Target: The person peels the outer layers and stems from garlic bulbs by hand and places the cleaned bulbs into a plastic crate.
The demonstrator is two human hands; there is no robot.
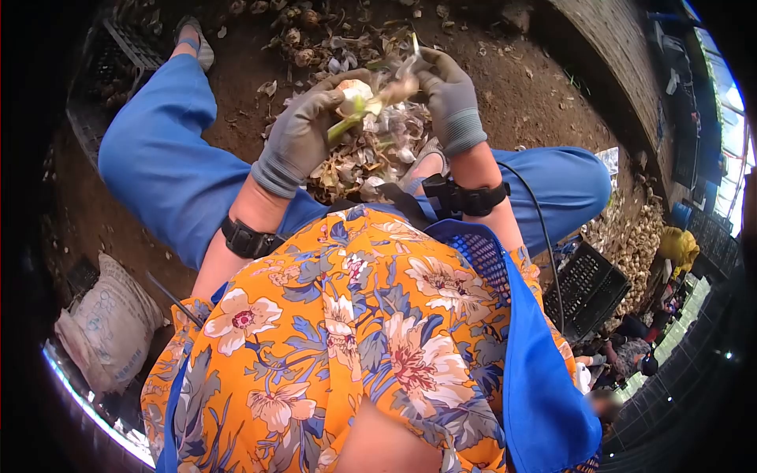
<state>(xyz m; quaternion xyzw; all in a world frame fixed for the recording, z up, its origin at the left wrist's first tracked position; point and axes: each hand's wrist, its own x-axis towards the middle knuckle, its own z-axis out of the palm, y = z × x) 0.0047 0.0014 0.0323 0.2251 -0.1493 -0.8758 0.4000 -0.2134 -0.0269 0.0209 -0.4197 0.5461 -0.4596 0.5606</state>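
My left hand (303, 130), in a grey work glove, is closed around a pale garlic bulb (355, 93). A green stem (347, 126) slants down from the bulb, past the glove. My right hand (451, 94), also gloved, has its fingers pinched together just right of the bulb. Loose, blurred garlic husk (400, 85) stretches between the two hands and reaches the right fingertips. A thin whitish piece (415, 46) sticks up by the right fingers; its kind is too smeared to tell. Below the hands lies a heap of dry garlic skins (355, 167).
More bulbs (303, 57) and skins lie on the dirt floor ahead. A dark crate (130, 47) stands at the far left, a stuffed sack (110, 323) at lower left. At right are a black crate (587, 288), a garlic pile (637, 248) and a wooden beam (615, 71). Other people sit at lower right.
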